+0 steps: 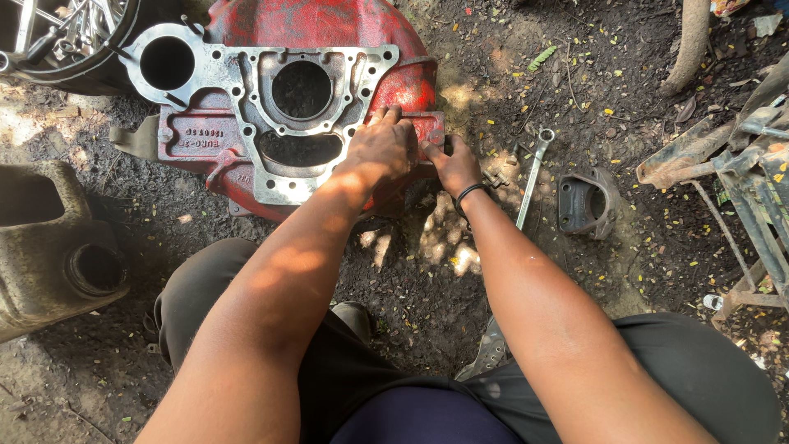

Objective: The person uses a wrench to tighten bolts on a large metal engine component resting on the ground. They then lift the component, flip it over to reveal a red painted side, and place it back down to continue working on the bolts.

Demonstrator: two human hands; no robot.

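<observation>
Dark, oily soil strewn with small yellow leaves serves as the floor, and on it a large red-painted cast-metal housing (288,99) with a bare grey machined face is laid flat. At the housing's right edge a small red rectangular metal cover plate (423,127) is being set against it. The left hand (380,148) is laid over the plate's left end, fingers pressed together and flat on it. The right hand (452,164), with a black band at the wrist, is curled at the plate's lower right corner, fingertips pinching its edge. The step in hand is judged to be seating or aligning this plate on the housing; a next move would call for its holes to be lined up and for a tool to be fetched. A long silver ring spanner (532,177) is seen on the soil just right of the right hand, and a dark cast bracket (588,204) lies beyond it. No packages or signs are visible; raised cast characters are borne on the housing's lower left flange.
</observation>
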